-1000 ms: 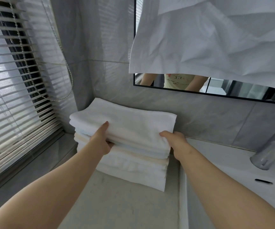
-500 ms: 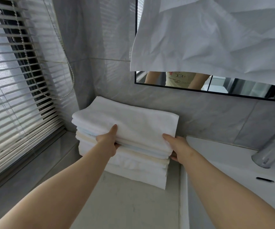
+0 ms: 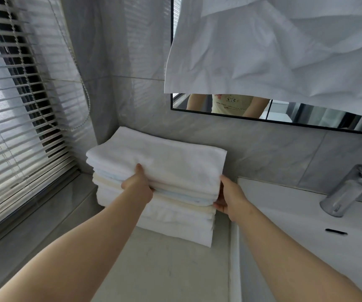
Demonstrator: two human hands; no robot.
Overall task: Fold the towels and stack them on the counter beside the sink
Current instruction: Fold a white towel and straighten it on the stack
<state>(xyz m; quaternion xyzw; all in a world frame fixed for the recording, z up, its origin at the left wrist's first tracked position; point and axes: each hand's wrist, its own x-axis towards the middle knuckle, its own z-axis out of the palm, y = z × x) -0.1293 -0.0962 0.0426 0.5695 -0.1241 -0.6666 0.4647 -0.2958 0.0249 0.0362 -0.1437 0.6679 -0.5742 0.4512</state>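
The stack of folded towels (image 3: 154, 219) sits on the counter (image 3: 165, 269) just beside the sink (image 3: 295, 205), its back edge close to the wall. Its long axis runs toward the sink, across the person's front. Both hands are clamped on the upper towels (image 3: 165, 162) — the left hand (image 3: 137, 188) pinches the near long edge, thumb on top. The right hand (image 3: 230, 197) holds the end nearest the sink, fingers tucked between layers. The bundle lies straight ahead of both hands, so squaring it on the stack looks like what remains.

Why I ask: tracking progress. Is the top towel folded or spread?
Folded: the top towel lies as a neat layered rectangle on the stack.
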